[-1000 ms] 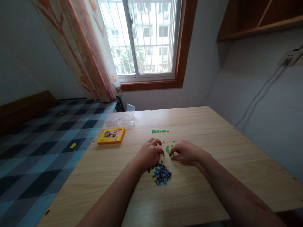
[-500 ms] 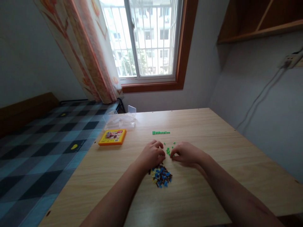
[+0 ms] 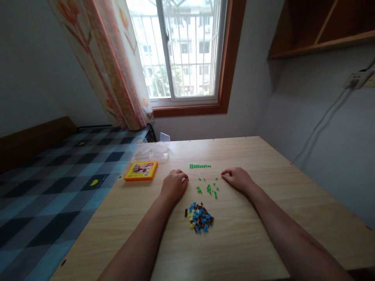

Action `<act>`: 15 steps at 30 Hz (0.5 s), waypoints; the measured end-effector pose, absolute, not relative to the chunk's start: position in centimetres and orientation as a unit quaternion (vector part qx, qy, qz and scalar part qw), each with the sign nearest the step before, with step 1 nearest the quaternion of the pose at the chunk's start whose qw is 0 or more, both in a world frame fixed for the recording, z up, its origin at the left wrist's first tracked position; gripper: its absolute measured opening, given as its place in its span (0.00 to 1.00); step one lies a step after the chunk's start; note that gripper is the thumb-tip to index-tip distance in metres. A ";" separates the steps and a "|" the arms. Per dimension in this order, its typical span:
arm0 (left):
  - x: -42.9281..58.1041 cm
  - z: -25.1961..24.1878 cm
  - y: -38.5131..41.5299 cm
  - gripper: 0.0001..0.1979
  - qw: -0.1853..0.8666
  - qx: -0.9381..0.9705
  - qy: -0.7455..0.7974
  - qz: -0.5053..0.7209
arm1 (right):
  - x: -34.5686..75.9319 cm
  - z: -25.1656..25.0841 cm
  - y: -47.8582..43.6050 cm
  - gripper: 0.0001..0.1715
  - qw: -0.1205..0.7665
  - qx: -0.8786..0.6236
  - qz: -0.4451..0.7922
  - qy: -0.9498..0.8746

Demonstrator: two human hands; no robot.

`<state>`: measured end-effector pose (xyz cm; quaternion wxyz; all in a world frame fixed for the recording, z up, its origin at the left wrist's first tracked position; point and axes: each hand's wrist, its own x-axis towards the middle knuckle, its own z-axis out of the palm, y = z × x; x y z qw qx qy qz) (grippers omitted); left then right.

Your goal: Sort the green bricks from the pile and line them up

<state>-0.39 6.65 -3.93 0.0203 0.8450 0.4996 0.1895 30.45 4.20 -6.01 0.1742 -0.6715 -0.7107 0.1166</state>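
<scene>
Loose green bricks (image 3: 209,188) lie scattered on the wooden table between my two hands. My left hand (image 3: 175,184) rests to their left, its fingers curled together. On their right is my right hand (image 3: 238,178), thumb and forefinger drawn close. Anything inside either set of fingers is hidden or too small to make out. A neat row of green bricks (image 3: 200,166) runs along the table beyond the loose ones. Closer to me, a mixed pile of blue, brown and pale yellow bricks (image 3: 200,218) is untouched by either hand.
A yellow-orange box (image 3: 141,171) lies left of my left hand, with clear plastic packaging (image 3: 150,150) behind it. The wooden table (image 3: 258,242) borders a bed with a checked cover (image 3: 88,183). A window stands beyond, and a shelf hangs at upper right.
Both hands have drawn apart, the left one leftward and the right one rightward and slightly away. The loose green bricks between them now show fully and lie more spread out.
</scene>
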 end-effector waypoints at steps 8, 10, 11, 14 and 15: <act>1.1 -5.0 7.3 0.10 0.027 0.838 0.518 0.167 | 28.2 -6.6 4.8 0.17 0.195 -0.681 0.080 -0.702; 1.3 -5.1 7.4 0.10 0.029 0.837 0.521 0.168 | 27.9 -6.6 4.7 0.16 0.194 -0.672 0.081 -0.710; 1.3 -5.1 7.4 0.10 0.030 0.836 0.522 0.168 | 27.8 -6.6 4.7 0.16 0.194 -0.669 0.081 -0.713; 1.3 -5.1 7.4 0.11 0.034 0.832 0.526 0.175 | 27.8 -6.6 4.5 0.17 0.205 -0.661 0.085 -0.717; 1.2 -5.1 7.4 0.11 0.036 0.831 0.526 0.179 | 27.9 -6.6 4.5 0.17 0.210 -0.658 0.088 -0.718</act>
